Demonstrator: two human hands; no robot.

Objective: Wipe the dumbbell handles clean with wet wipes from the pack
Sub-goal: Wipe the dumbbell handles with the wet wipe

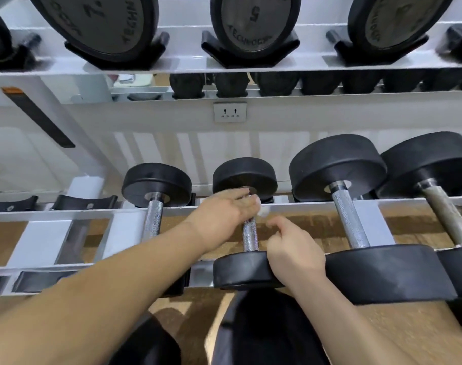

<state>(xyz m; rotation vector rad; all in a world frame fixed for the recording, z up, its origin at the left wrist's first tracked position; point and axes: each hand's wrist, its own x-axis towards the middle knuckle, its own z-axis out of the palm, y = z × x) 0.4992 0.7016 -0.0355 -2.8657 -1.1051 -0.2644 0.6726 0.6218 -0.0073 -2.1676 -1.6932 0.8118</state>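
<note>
Several black dumbbells with knurled steel handles lie across the lower rack rails. My left hand [223, 213] grips the far end of the handle [250, 237] of the second dumbbell from the left, with a white wet wipe [261, 209] showing under its fingers. My right hand [293, 248] hovers over the near weight head [240, 270] of the same dumbbell, fingers loosely curled and holding nothing. The wipes pack is not in view.
A smaller dumbbell [153, 219] lies to the left and two larger ones [348, 217] [445, 214] to the right. Empty black cradles [85, 202] sit at far left. The upper shelf [172, 65] holds more dumbbells, with a wall socket [230, 111] behind. Wooden floor lies below.
</note>
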